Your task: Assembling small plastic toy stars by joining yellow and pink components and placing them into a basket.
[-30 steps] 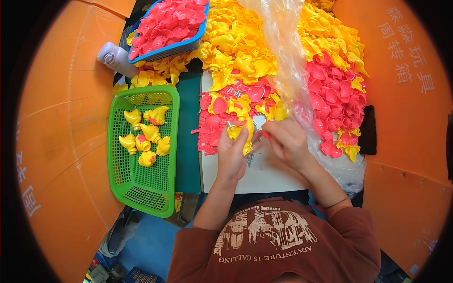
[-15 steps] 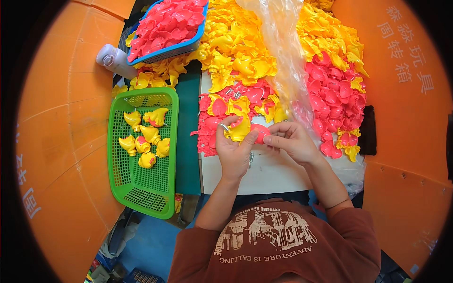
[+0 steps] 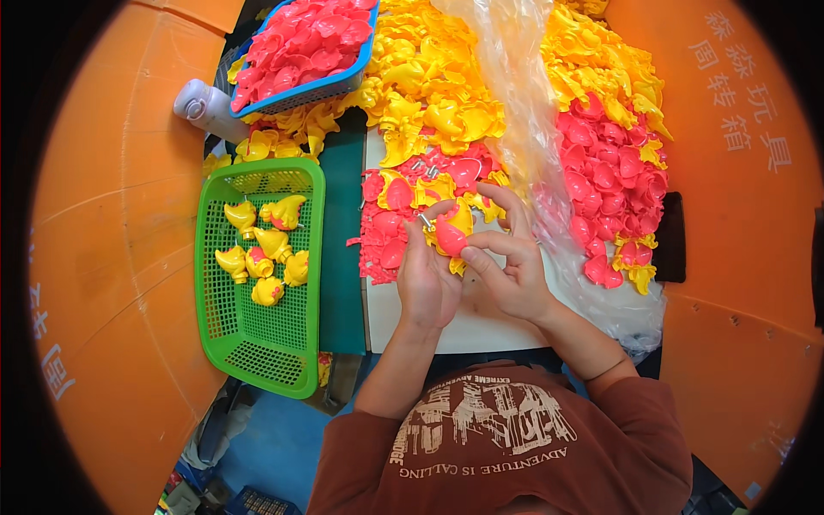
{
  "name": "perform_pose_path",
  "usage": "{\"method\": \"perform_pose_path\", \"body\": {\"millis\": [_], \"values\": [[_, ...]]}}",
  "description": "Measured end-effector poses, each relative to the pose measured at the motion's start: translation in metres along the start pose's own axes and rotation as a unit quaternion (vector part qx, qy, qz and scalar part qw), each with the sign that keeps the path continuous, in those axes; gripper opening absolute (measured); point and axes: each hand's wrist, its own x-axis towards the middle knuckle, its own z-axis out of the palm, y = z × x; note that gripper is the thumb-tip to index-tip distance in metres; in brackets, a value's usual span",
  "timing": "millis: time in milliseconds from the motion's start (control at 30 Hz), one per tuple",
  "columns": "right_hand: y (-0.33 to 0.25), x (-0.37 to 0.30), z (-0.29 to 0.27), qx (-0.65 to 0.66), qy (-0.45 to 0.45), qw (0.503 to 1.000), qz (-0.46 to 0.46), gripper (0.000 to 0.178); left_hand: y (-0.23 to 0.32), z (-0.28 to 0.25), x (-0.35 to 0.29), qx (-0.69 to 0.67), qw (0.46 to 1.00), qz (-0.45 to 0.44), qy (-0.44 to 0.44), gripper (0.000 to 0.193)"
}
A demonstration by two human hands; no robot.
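Over the white tabletop, my left hand (image 3: 429, 279) holds a yellow plastic shell (image 3: 463, 220) between its fingers and thumb. A small metal pin (image 3: 425, 221) sticks out at its left side. My right hand (image 3: 513, 270) pinches a pink plastic shell (image 3: 451, 239), which lies against the yellow one. Its thumb presses near the pink edge, and its index finger reaches over the top. Just behind both hands are loose pink pieces (image 3: 390, 225) and yellow pieces (image 3: 396, 190), with a few metal pins among them.
To the left, a green basket (image 3: 257, 339) holds several yellow bird-like figures (image 3: 273, 245). Behind it stand a blue basket (image 3: 365, 60) of pink shells and a pale bottle (image 3: 210, 110). Yellow shells (image 3: 429, 77), clear plastic film (image 3: 515, 94) and pink shells (image 3: 605, 167) cover the back and right. Orange panels (image 3: 730, 257) flank the table.
The pink shell has turned and moved left onto the yellow shell. My right hand has shifted left with it, its fingers now raised over the parts.
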Motion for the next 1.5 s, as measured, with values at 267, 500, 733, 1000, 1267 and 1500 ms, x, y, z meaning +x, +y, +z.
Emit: {"method": "perform_pose_path", "body": {"millis": [267, 500, 733, 1000, 1267, 1500], "values": [[-0.002, -0.003, 0.001, 0.033, 0.003, 0.999, -0.004, 0.012, 0.000, 0.004, 0.000, 0.017, 1.000, 0.008, 0.019, 0.051], [-0.004, -0.002, 0.001, 0.010, -0.004, 1.000, -0.006, 0.011, -0.002, 0.002, -0.002, 0.004, 1.000, 0.013, 0.009, 0.049], [-0.001, -0.003, -0.003, -0.064, -0.025, 0.995, -0.070, 0.011, 0.000, -0.001, -0.003, -0.003, 1.000, 0.003, -0.003, 0.048], [-0.006, 0.002, -0.007, -0.093, -0.021, 0.984, -0.154, 0.010, 0.002, -0.003, -0.001, -0.064, 0.996, -0.046, -0.037, 0.047], [-0.015, 0.001, 0.000, -0.152, 0.002, 0.981, -0.122, 0.011, -0.008, -0.001, -0.011, 0.053, 0.998, 0.018, -0.009, 0.036], [0.008, 0.010, 0.014, -0.033, -0.068, 0.993, -0.092, 0.017, 0.006, -0.028, -0.014, 0.056, 0.997, 0.027, 0.036, 0.037]]}}
